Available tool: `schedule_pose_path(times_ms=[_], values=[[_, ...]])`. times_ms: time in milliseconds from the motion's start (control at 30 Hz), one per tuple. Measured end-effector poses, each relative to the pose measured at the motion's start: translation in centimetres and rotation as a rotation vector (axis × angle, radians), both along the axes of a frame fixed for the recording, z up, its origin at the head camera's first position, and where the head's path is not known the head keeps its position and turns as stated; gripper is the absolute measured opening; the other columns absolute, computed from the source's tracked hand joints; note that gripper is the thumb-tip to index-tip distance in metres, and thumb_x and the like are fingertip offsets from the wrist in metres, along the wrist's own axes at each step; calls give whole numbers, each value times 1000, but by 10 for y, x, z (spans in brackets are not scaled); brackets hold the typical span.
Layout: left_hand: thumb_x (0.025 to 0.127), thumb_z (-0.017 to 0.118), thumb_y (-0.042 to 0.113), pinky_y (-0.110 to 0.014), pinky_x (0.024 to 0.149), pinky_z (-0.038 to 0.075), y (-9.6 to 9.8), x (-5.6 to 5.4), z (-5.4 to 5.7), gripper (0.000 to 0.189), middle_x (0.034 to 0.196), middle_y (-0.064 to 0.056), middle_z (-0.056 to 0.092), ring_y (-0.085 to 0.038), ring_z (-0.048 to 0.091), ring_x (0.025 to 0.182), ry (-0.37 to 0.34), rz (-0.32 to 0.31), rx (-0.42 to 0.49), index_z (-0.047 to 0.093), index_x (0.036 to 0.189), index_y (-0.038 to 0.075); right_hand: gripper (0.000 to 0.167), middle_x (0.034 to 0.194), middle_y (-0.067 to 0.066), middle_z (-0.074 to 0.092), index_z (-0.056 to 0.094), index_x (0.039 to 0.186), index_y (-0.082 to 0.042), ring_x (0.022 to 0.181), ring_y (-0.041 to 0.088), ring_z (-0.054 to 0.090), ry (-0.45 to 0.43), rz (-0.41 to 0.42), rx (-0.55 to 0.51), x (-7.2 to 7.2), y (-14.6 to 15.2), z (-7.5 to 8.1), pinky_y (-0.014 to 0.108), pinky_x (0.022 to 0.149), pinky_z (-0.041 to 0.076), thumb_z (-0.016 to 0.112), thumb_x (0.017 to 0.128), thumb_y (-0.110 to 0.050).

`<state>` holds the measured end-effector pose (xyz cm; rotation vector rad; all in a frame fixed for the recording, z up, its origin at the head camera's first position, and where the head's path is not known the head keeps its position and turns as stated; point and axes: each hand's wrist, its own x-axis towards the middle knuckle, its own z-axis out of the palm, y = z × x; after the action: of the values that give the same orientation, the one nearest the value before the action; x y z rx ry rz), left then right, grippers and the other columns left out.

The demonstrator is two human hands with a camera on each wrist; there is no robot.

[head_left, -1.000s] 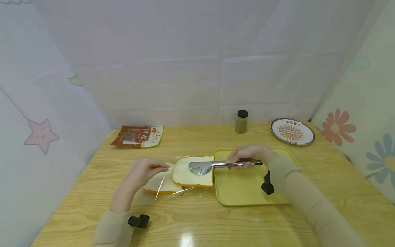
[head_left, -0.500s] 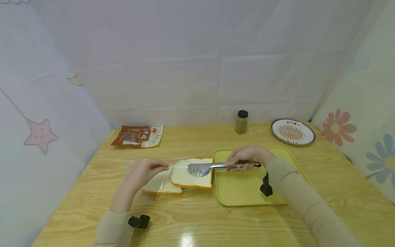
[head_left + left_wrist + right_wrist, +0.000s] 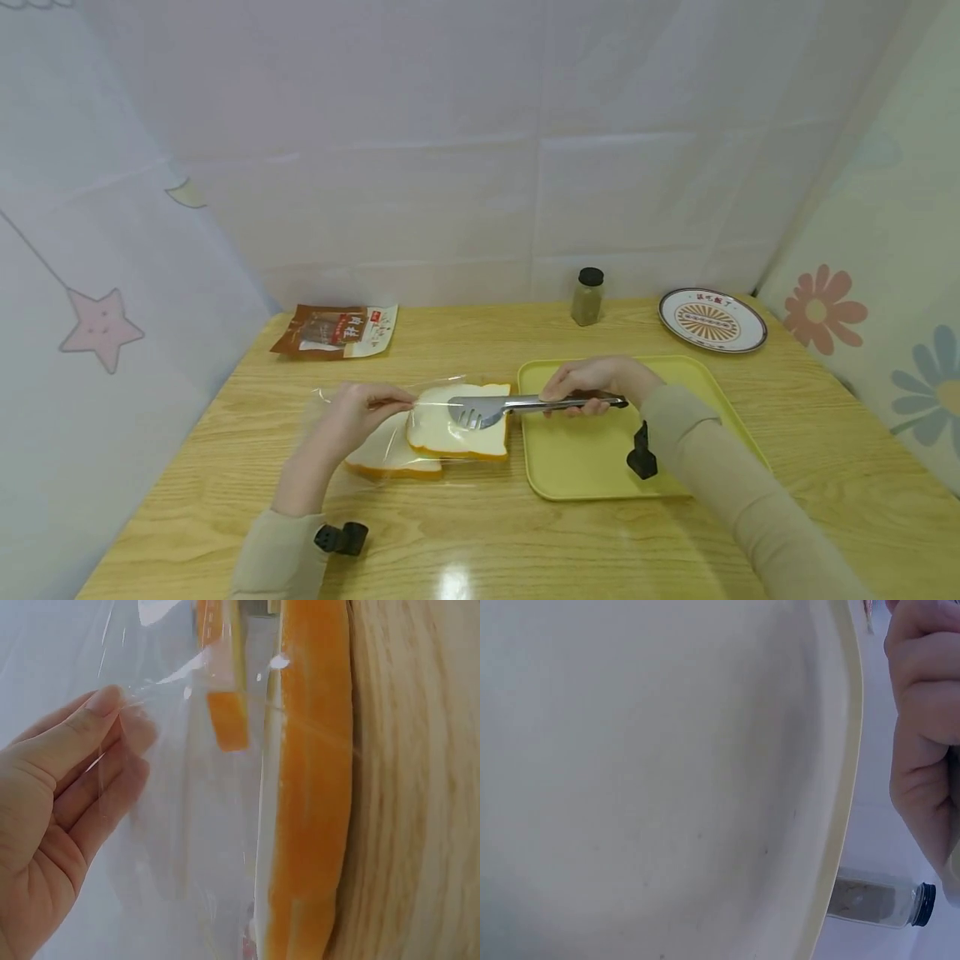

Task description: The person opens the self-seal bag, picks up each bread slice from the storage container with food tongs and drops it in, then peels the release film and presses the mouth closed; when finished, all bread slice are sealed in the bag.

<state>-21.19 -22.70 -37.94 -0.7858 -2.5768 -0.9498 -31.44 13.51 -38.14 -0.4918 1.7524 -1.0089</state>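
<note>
My left hand (image 3: 356, 422) pinches the upper edge of a clear plastic bag (image 3: 169, 802) between thumb and fingertips, lifting the film. My right hand (image 3: 588, 385) grips metal tongs (image 3: 527, 403) by the handle, above the tray. The tongs' slotted head lies flat over the upper bread slice (image 3: 442, 435), which has an orange crust. That slice overlaps the right part of a lower bread slice (image 3: 378, 457) inside the bag. The left wrist view shows the lower slice's orange crust (image 3: 313, 787) close up; the tongs' lower arm is hidden under the upper slice.
A yellow tray (image 3: 600, 479) lies right of the bread, its left rim near the upper slice. Behind stand a black-capped glass jar (image 3: 587, 302) and a patterned round plate (image 3: 712, 340). A brown-and-white printed pouch (image 3: 333, 332) lies at the back left.
My right hand, the tongs and the upper slice have moved left, further into the bag and over the lower slice. My left hand has stayed almost in place, still pinching the bag.
</note>
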Motion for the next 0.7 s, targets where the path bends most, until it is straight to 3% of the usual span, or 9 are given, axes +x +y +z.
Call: schedule_pose_path(times_ms=[300,500,700], values=[[80,70,2,-21,69,58,3,1,-1,13,89,-7,74,-19,71,80,25,-7,11,75,91,6,37,57,0,47,61,107,4,36,6,28,11,25,-22,-2,-11,-1,19,33,28,52,97,-30],[79,72,3,-21,68,58,2,1,-1,12,87,-6,74,-18,71,78,59,-10,21,76,90,7,36,57,0,48,62,106,5,36,5,29,45,-19,24,-3,-14,-1,19,34,28,53,96,-29],[81,70,4,-22,69,58,4,1,-2,11,88,-7,74,-19,71,80,18,-10,-2,76,90,6,39,58,0,47,60,109,8,36,5,30,19,10,-19,0,-19,0,19,33,28,53,96,-29]])
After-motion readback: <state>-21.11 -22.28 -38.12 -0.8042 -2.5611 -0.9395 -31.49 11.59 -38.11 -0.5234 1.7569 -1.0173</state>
